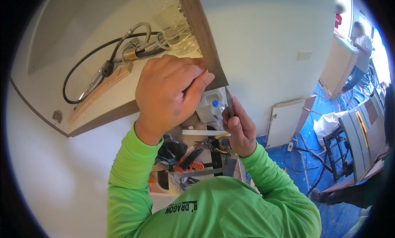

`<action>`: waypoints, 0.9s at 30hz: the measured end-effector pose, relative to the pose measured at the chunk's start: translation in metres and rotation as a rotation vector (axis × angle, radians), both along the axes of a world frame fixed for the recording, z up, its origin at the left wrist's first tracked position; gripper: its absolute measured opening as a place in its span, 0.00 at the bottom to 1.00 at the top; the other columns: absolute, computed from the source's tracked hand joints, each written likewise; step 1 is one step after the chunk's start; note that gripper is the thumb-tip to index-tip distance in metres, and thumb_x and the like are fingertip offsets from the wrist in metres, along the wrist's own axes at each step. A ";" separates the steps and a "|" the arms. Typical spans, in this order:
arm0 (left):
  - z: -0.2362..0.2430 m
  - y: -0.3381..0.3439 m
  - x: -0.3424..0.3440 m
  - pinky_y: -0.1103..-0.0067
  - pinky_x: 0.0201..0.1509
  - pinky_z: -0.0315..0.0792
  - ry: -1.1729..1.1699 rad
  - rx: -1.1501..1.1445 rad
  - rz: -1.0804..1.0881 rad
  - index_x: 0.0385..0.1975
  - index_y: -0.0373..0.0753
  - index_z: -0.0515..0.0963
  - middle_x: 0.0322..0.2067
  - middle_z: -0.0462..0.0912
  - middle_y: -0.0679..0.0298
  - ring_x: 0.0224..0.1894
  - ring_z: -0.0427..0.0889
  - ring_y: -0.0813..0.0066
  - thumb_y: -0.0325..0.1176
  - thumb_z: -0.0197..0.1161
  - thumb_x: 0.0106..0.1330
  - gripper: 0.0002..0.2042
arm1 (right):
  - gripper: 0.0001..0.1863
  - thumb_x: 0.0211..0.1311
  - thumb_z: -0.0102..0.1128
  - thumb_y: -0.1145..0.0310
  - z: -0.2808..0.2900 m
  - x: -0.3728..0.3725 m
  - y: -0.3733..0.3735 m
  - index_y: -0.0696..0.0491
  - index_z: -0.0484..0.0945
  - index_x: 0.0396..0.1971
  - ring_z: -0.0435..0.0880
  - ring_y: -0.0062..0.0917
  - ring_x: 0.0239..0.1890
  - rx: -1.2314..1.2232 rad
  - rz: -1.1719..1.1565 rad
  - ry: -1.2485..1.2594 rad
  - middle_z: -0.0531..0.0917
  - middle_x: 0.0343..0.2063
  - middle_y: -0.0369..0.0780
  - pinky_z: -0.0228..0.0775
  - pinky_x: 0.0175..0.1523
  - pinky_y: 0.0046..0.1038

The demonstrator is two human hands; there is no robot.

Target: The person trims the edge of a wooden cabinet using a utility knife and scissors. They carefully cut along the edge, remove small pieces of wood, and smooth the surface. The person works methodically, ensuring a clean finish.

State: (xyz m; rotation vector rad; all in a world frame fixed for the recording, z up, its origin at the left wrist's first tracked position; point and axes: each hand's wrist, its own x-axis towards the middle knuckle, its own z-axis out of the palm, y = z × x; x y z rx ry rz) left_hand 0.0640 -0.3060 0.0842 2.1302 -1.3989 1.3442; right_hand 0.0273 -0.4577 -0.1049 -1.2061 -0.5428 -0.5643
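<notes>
My left hand [170,90] is closed, thumb and curled fingers pressed at the corner of a shelf's brown wood-look edge [212,53]. Just right of that corner, my right hand [240,131] grips a thin, flat grey strip-like tool [229,101], held upright and seen almost edge-on. Its upper end is close under the corner; whether they touch, I cannot tell. On the pale shelf behind my left hand lie a black cable [68,79], metal-ended hoses [131,53] and a piece of wood [101,90]. A large clear bottle of yellowish liquid [175,28] stands beside them.
Below my hands are a blue-capped bottle [217,110], pliers [204,142], an orange-and-black tool [189,162] and a black bag [170,149]. A pale panel [282,123] leans on the wall at right. Blue sheeting [284,166] covers the floor; a person [362,47] stands farther off.
</notes>
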 end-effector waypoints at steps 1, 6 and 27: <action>0.000 0.001 0.001 0.70 0.38 0.69 -0.010 -0.004 -0.004 0.29 0.39 0.83 0.27 0.84 0.63 0.30 0.79 0.62 0.31 0.75 0.59 0.06 | 0.35 0.80 0.49 0.51 0.001 0.000 0.000 0.59 0.58 0.76 0.61 0.12 0.29 0.002 0.005 -0.001 0.69 0.32 0.29 0.55 0.34 0.17; -0.001 0.002 0.002 0.70 0.37 0.69 -0.027 -0.011 0.003 0.28 0.40 0.83 0.26 0.83 0.65 0.30 0.79 0.63 0.33 0.76 0.58 0.08 | 0.37 0.80 0.48 0.49 0.000 -0.002 0.001 0.61 0.57 0.76 0.61 0.12 0.29 -0.009 -0.029 0.012 0.68 0.31 0.29 0.54 0.33 0.17; -0.003 0.003 0.005 0.70 0.36 0.70 -0.041 -0.047 -0.027 0.29 0.41 0.82 0.26 0.84 0.65 0.28 0.80 0.64 0.31 0.76 0.57 0.08 | 0.33 0.81 0.48 0.55 0.006 -0.011 0.004 0.64 0.60 0.73 0.68 0.26 0.56 -0.021 -0.097 0.024 0.71 0.56 0.44 0.58 0.59 0.26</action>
